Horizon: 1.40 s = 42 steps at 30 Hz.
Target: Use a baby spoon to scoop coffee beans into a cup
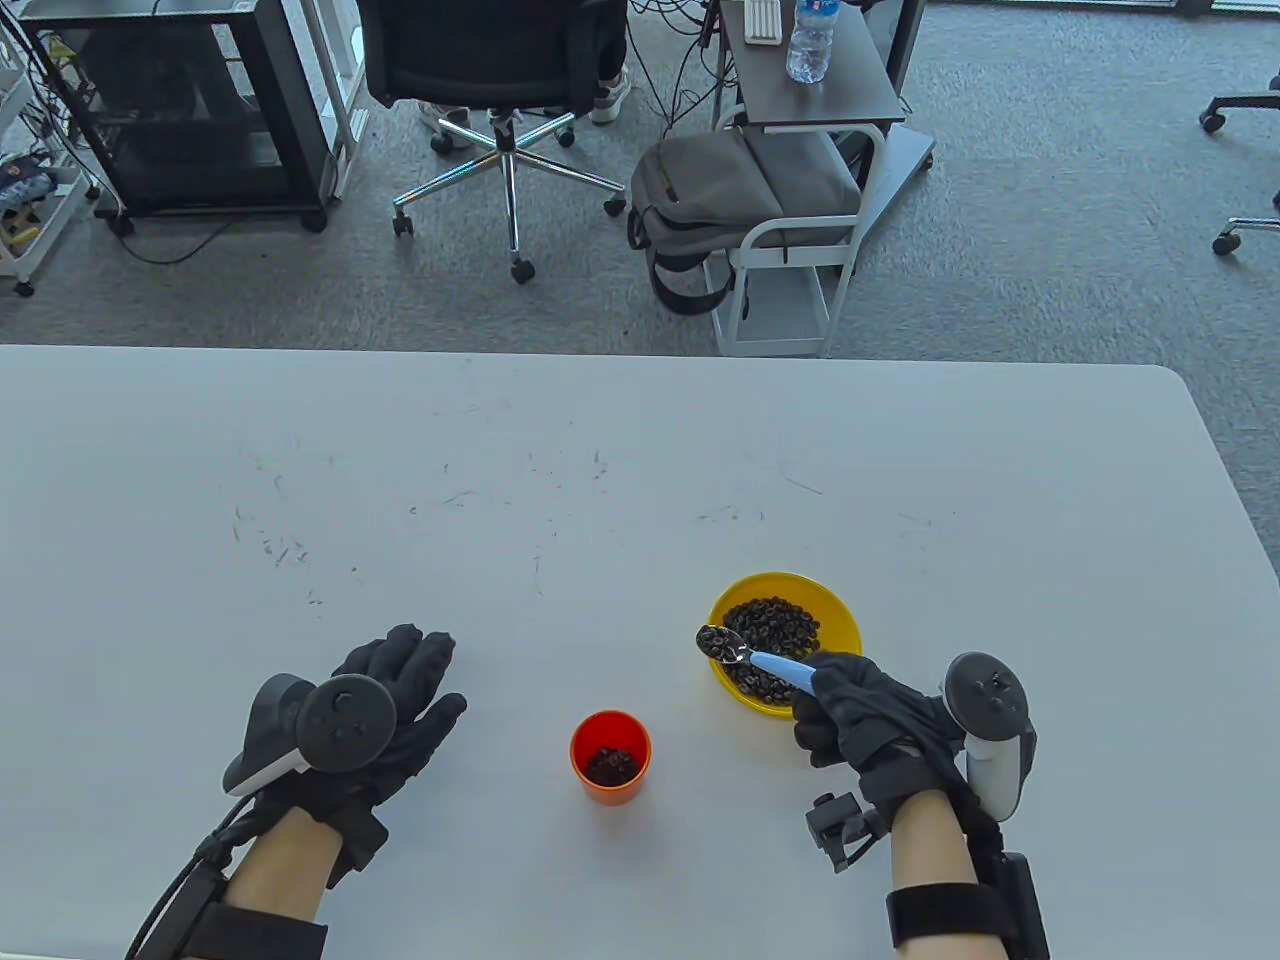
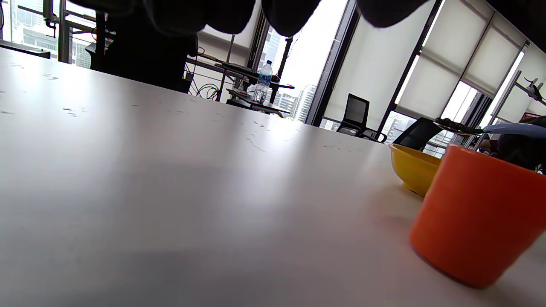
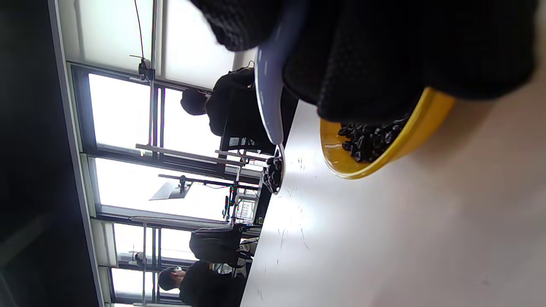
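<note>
A yellow bowl (image 1: 835,607) of coffee beans (image 1: 775,622) sits on the white table at the right. An orange cup (image 1: 611,757) with some beans in it stands to its lower left; it also shows in the left wrist view (image 2: 477,226). My right hand (image 1: 850,710) grips the blue handle of a baby spoon (image 1: 770,662). The metal spoon bowl (image 1: 718,643) is loaded with beans and held above the bowl's left rim. My left hand (image 1: 400,700) rests flat on the table left of the cup, fingers spread, holding nothing.
The white table (image 1: 600,480) stretches far beyond the bowl, with light scratch marks. Behind its far edge are an office chair (image 1: 500,90), a backpack (image 1: 720,200) and a small cart (image 1: 810,120) with a water bottle.
</note>
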{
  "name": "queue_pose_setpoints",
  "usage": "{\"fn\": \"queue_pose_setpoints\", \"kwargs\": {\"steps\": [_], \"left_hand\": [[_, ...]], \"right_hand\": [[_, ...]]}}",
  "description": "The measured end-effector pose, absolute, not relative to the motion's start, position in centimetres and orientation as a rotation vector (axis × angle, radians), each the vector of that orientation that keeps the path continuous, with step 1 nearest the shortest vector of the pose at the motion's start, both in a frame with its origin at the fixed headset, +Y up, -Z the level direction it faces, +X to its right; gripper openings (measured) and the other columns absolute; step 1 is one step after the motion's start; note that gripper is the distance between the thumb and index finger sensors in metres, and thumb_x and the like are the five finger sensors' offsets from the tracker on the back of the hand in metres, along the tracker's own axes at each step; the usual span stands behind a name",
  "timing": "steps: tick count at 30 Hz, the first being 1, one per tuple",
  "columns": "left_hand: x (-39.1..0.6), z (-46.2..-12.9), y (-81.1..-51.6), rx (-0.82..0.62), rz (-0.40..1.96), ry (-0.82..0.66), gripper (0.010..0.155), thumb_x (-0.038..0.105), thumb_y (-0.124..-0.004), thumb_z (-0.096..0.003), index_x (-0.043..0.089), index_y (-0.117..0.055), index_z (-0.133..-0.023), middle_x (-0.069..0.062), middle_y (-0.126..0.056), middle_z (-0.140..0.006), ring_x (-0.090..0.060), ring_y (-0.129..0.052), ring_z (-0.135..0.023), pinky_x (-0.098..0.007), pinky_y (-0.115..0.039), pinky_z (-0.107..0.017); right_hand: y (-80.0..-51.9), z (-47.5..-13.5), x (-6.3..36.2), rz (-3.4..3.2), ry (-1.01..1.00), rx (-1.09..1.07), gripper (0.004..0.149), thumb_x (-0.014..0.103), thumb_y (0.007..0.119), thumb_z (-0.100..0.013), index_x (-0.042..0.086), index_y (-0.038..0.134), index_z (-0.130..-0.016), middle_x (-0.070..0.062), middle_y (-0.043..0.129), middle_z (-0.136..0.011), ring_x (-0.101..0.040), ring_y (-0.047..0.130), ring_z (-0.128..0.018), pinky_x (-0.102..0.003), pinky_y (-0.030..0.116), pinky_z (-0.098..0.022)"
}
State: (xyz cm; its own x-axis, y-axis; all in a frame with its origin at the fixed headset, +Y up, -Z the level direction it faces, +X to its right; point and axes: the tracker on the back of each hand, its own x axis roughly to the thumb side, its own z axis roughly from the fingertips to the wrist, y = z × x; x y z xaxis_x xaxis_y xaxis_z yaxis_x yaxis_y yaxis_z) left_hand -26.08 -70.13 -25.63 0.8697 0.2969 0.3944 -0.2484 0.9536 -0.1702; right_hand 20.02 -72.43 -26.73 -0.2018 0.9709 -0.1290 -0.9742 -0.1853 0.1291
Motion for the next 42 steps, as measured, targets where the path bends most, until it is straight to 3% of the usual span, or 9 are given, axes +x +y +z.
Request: {"fn": "queue_pose_setpoints", "kwargs": {"steps": [20, 35, 42], "left_hand": [[-26.1, -25.6, -70.2, -0.119, 0.289, -0.429, 0.066, 0.048, -0.058, -0.0648, 0.007, -0.048, -0.116, -0.031, -0.041, -0.114, -0.059, -0.05, -0.099, -0.074, -0.049, -0.063], [-26.1, -25.6, -70.1, -0.119, 0.289, -0.428, 0.066, 0.048, -0.058, -0.0648, 0.007, -0.047, -0.116, -0.031, -0.041, -0.114, -0.059, -0.05, -0.099, -0.074, -0.049, -0.063], [-26.1, -25.6, -70.1, -0.118, 0.288, -0.43, 0.066, 0.048, -0.058, -0.0647, 0.007, -0.048, -0.116, -0.031, -0.041, -0.114, -0.059, -0.05, -0.099, -0.074, -0.049, -0.063]], "right_hand": [[-70.6, -25.5, 13.5, 1.922, 0.36, 0.328, 0.05, 0.019, 0.068, -0.049, -0.011, 0.069, -0.088, -0.023, 0.09, -0.066, -0.037, 0.096, -0.036, -0.044, 0.088, -0.024], [-68.6, -24.2, 11.5, 2.206, 0.1, 0.618, 0.049, 0.019, 0.069, -0.048, -0.007, 0.07, -0.09, -0.021, 0.089, -0.069, -0.039, 0.096, -0.04, -0.046, 0.087, -0.028], [-67.8, -24.3, 13.0, 2.183, -0.013, 0.579, 0.049, 0.02, 0.069, -0.048, -0.007, 0.07, -0.09, -0.021, 0.089, -0.069, -0.039, 0.096, -0.04, -0.046, 0.087, -0.028]]}}
